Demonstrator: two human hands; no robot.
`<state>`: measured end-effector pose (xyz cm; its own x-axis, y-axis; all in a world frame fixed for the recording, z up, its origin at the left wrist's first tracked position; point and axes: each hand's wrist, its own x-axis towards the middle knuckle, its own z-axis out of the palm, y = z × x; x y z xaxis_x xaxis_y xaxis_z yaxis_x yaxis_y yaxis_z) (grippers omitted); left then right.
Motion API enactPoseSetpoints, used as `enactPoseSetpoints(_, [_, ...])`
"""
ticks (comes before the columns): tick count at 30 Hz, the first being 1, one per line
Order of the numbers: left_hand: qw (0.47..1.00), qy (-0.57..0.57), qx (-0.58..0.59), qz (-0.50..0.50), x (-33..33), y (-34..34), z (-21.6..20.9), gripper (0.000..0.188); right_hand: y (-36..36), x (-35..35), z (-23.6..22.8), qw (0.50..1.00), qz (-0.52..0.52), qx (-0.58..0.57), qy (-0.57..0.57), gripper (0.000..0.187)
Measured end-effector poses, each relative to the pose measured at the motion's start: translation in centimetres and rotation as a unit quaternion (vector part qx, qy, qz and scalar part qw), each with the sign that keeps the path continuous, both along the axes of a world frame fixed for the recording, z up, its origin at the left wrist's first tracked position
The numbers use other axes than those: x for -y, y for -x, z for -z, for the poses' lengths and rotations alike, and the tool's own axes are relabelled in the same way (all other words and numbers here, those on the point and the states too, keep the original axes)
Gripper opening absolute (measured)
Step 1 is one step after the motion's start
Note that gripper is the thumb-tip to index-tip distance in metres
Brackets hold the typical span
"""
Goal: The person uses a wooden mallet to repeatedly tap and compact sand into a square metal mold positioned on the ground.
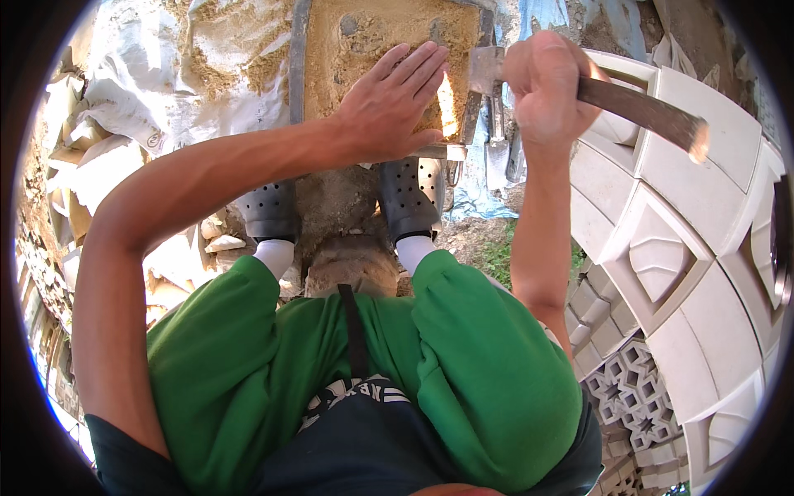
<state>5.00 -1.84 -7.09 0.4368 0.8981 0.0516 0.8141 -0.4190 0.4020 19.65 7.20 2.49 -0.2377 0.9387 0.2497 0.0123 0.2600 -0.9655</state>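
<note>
My left hand (390, 106) lies flat, fingers stretched out, over the near part of a dark-rimmed rectangular mould (299, 70) filled with sandy material (337, 78). It holds nothing; whether the palm presses on the fill cannot be made out. At the mould's right edge, my right hand (547, 91) is closed round a hammer (645, 116), gripped close to its metal head. The head points left toward the mould, and the wooden handle sticks out to the right. Below the hammer head lies a trowel-like metal tool (496, 157).
White sacks (174, 91) dusted with sand spread to the left. Pale moulded blocks (662, 248) with recessed shapes stand in rows on the right, near openwork blocks (633, 397). Blue sheeting (480, 198) lies beside my dark clogs (405, 198). Rubble (219, 240) lies left of my feet.
</note>
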Motion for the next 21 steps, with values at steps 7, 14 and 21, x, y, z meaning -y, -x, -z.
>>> enactPoseSetpoints(7, [1.0,-0.005,0.005,0.005,0.0,0.1,0.2,0.088,-1.0,-1.0,-1.6,0.995,-0.037,-0.088,-0.011,0.042])
enactPoseSetpoints(14, [1.0,0.015,-0.01,-0.002,0.2,0.0,-0.2,0.089,-2.4,-3.1,-1.4,0.98,-0.061,-0.185,0.036,0.042])
enactPoseSetpoints(21, [1.0,0.0,-0.001,0.001,-0.7,-1.0,0.5,0.089,-3.9,-2.0,-1.2,0.991,0.036,-0.128,0.027,0.046])
